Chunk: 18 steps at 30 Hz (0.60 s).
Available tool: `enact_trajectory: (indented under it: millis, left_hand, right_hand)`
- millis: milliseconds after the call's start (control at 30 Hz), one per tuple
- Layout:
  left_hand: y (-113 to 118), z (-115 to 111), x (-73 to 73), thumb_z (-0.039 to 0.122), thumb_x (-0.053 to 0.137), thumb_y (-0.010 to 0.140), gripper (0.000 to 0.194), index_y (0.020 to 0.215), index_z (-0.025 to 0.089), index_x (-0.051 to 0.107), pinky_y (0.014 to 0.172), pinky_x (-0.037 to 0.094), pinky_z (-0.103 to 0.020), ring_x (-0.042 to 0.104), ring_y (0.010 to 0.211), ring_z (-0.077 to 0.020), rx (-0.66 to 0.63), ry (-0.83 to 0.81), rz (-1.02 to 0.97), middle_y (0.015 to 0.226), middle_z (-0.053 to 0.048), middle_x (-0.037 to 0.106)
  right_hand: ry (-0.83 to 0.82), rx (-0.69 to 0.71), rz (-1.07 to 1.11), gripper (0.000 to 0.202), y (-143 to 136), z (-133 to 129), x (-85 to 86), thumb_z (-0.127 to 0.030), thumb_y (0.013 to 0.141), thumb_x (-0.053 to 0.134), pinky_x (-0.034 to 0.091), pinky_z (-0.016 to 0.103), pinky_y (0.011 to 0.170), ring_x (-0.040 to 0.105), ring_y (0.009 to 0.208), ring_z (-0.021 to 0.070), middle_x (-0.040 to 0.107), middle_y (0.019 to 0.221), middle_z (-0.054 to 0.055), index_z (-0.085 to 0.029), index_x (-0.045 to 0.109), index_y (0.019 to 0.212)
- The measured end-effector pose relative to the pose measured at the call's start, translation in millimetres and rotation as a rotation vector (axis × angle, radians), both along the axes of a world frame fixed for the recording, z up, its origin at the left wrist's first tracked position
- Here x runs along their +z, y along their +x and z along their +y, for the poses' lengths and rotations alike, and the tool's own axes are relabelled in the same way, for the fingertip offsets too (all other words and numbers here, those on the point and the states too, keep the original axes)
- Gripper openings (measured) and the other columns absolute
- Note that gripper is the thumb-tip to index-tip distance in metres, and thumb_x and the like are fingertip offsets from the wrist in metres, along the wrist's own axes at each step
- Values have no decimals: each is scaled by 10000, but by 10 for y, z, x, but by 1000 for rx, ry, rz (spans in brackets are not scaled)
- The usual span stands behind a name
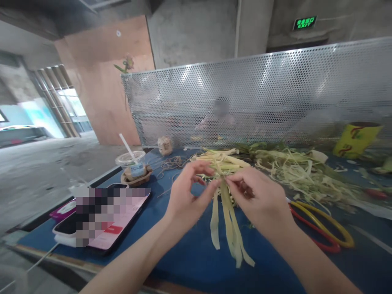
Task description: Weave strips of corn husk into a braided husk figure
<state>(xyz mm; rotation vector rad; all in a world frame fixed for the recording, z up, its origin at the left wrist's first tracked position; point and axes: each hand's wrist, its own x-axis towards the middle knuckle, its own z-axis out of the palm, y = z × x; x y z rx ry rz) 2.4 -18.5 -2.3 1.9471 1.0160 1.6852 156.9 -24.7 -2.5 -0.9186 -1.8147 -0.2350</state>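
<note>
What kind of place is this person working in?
Probably a craft workbench in an unfinished concrete building: a blue-covered table strewn with pale yellow leaf strips held by both hands, a perforated metal divider screen, and a green exit sign.

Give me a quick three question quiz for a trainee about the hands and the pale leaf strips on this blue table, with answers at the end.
1. True or false: both the left hand and the right hand pinch the pale strips at their top.
2. What lies on the blue table just right of the right hand? A) scissors B) red and yellow rings C) a knife
3. Fill in: the plastic cup at far left has a ____ in it.

Key
1. True; the strips hang down from the fingers.
2. B.
3. Straw.
</note>
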Motion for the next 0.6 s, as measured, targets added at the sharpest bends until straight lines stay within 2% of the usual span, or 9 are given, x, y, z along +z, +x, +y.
enact_trajectory:
  millis: [67, 200, 367, 500, 600]
  left_hand:
    - [31, -25, 6, 205, 616, 713, 256, 959, 178, 550, 692, 496, -240, 598, 815, -134, -56, -58, -13, 842, -30, 625]
    - [55, -12, 20, 205, 674, 653, 187, 824, 155, 616, 691, 503, -243, 617, 742, -130, -221, -278, -245, 780, -28, 660]
    - [66, 41, -14, 218, 706, 626, 113, 719, 166, 668, 666, 482, -211, 601, 666, -94, -368, -454, -466, 718, -4, 674]
    - [95, 41, -17, 209, 728, 595, 121, 701, 174, 682, 660, 483, -220, 609, 676, -106, -420, -521, -574, 722, -7, 684]
    - [98, 33, -12, 202, 703, 632, 125, 755, 188, 693, 686, 490, -231, 621, 724, -118, -503, -549, -578, 792, -19, 693]
  right_hand:
    - [45, 45, -14, 116, -2, -2, 2, -162, 798, 500, 375, 185, 489, 483, 484, 68, 575, 628, -14, -175, 562, 701]
    - [48, 91, 2, 124, -2, -13, 10, -182, 809, 499, 393, 184, 506, 506, 496, 70, 611, 673, 3, -176, 567, 705]
    - [6, 98, -13, 114, 1, -26, 16, -201, 797, 513, 386, 189, 481, 483, 463, 63, 599, 646, -9, -177, 577, 706]
    - [-177, 87, 98, 67, -2, -18, 33, -218, 754, 543, 391, 188, 448, 486, 448, 63, 576, 618, -24, -182, 569, 703]
    - [-389, 197, 214, 133, -6, 3, 61, -256, 757, 538, 436, 200, 442, 528, 475, 74, 620, 759, 10, -185, 562, 866]
